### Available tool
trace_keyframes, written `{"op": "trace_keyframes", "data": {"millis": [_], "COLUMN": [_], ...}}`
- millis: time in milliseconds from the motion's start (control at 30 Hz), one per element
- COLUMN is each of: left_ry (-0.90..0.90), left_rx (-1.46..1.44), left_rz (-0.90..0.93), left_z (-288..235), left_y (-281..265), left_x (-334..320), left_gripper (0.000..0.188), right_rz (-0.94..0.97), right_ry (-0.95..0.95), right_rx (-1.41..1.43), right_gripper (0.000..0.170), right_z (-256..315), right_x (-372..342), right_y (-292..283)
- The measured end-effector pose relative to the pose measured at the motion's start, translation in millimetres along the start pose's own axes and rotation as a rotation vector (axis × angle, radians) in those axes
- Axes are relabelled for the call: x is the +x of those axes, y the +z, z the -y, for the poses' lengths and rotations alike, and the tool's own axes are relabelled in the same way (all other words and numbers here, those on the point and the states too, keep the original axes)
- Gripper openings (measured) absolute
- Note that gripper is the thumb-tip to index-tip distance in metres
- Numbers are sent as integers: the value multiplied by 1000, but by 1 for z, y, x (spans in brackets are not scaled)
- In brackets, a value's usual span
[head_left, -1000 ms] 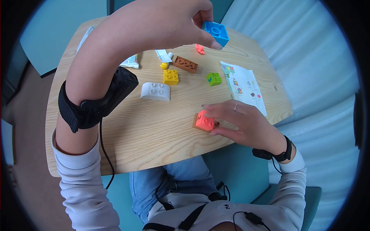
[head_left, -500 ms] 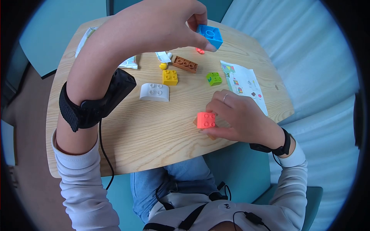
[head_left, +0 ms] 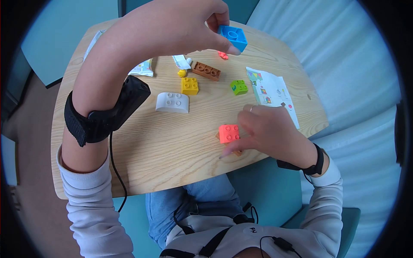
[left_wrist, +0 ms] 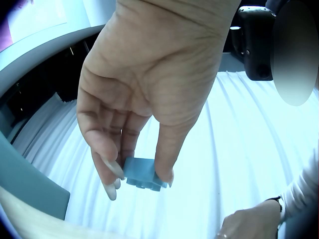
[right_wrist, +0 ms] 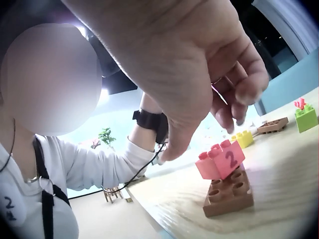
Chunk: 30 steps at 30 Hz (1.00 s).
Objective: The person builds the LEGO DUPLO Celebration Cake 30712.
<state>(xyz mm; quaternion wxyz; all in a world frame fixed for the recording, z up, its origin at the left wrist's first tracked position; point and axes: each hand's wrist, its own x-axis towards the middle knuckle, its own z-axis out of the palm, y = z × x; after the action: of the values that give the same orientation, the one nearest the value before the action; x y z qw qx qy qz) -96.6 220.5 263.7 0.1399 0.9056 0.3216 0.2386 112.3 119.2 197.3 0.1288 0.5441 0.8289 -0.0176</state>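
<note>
The left hand [head_left: 193,26] grips the blue block [head_left: 233,39] between thumb and fingers, holding it up over the far side of the table [head_left: 172,146]. The block's hollow underside faces the head camera, and in the left wrist view its studs point down, away from the palm.

The right hand [head_left: 272,130] is open and holds nothing: its fingers are loosely bent and its thumb is held apart from them. It hovers just right of the red block [head_left: 229,133], near the table's near edge. The right wrist view shows a gap between that hand and the red block.

The red block sits askew on the studs of the near brown block [right_wrist: 217,196], with a dark "2" on one side. It lies well apart from the left hand.

Farther in, the green block [head_left: 239,87] stands left of the sheet [head_left: 280,103]. The far brown block [head_left: 206,71] lies hollow side up, with the yellow block [head_left: 189,86] to its near left and the white block [head_left: 172,103] nearer and further left. The yellow piece [head_left: 182,73] is just beyond the yellow block. The small red piece [head_left: 223,55] lies near the far side, below the blue block in the head view.
</note>
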Motion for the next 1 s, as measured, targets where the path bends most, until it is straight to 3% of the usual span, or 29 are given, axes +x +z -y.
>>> {"op": "trace_keyframes", "data": {"millis": [33,67,133,267,333,367,433,467,667,733,767,833,967,1000], "left_ry": [-2,-1,-18,-61,-265,-267,4,5,-104,-312,-310,-45,-112,-104], "left_rx": [5,4,50,59,19,20,38,38,48,30,29,52,87,-40], "left_rz": [2,3,-12,34,168,168,39,40,58,182,183,52,67,128], "left_z": [1,0,-2,-12,-15,-12,-4,-4,-9,-14,-12,-5,-2,6], "left_y": [1,1,3,-4,-8,-7,-2,-1,-1,-6,-4,0,-2,-5], "left_x": [0,0,0,3,16,11,-1,0,7,18,13,0,7,13], "left_gripper": [44,44,45,44,44,44,44,44,44,44,44,44,43,44], "right_rz": [-212,-211,-411,-317,-355,-355,-329,-329,-185,-151,-151,-209,-214,-174], "right_ry": [-52,-50,-218,-317,-229,-231,-137,-136,-62,-75,-73,-63,-57,-45], "right_rx": [97,97,195,88,231,231,306,306,324,375,376,455,489,511], "right_gripper": [50,50,48,42,34,34,36,36,40,42,42,38,37,37], "right_z": [-2,-2,-2,-3,-3,-3,-4,-4,2,1,-1,-6,-7,-8], "right_x": [-4,-5,-6,-5,-4,-4,-5,-5,-3,-3,-2,-1,0,2], "right_y": [1,3,9,17,17,16,14,15,16,13,13,16,18,17]}}
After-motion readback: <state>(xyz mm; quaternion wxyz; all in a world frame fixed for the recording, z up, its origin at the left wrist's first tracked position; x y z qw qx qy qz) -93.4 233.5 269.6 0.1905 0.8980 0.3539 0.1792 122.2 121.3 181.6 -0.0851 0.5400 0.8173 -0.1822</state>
